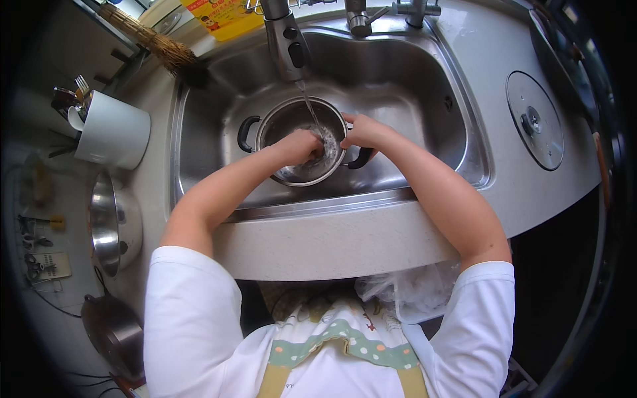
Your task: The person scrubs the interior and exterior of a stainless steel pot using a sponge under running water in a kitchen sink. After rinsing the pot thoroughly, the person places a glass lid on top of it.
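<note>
A stainless steel pot (288,176) with two black side handles stands in the steel sink (398,99). Water runs from the pull-out faucet (288,45) down into it. My left hand (303,147) reaches inside the pot beside the stream, its fingers curled and partly hidden; whether they hold anything cannot be told. On the pot's right side, my right hand (363,134) grips the rim near the right handle, with some fingers behind it. A glass lid (535,120) with a steel rim lies on the counter to the right.
Left of the sink are a white utensil holder (117,129), a steel bowl (129,224) and a dark pan (112,333). A straw brush (164,47) leans over the back left corner, near a yellow bottle (229,22). The counter edge (328,248) runs before me.
</note>
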Demonstrator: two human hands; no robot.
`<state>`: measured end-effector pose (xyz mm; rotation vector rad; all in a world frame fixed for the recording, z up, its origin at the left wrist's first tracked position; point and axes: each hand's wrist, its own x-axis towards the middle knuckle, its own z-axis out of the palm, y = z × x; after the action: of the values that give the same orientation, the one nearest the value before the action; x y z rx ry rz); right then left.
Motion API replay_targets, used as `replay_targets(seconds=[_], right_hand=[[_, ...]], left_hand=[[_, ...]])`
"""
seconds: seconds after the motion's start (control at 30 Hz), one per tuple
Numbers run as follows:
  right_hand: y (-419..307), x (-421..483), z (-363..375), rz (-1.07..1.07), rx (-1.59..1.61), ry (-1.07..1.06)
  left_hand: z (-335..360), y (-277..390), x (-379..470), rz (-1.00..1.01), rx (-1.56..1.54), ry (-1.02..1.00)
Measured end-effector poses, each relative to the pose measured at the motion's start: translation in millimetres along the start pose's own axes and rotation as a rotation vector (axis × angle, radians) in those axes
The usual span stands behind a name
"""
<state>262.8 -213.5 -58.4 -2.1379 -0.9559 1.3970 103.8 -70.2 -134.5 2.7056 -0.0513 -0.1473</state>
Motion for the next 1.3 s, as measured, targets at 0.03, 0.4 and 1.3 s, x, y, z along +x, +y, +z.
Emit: replay_targets(seconds=[0.03,0.4,1.3], right_hand=[[0.4,0.0,-0.7,0.013,0.015,0.004],[4.1,2.9,0.8,-0.025,-0.004,0.014],[-49.0,-54.6,18.8,-0.75,-0.047,0.659]], left_hand=[[-3.1,-0.8,-6.3,0.006,0.01,-0.105],[27.4,9.2,11.7,0.044,-0.031,0.015],[-11.9,21.9,-38.9,-0.205,0.65,-0.198]])
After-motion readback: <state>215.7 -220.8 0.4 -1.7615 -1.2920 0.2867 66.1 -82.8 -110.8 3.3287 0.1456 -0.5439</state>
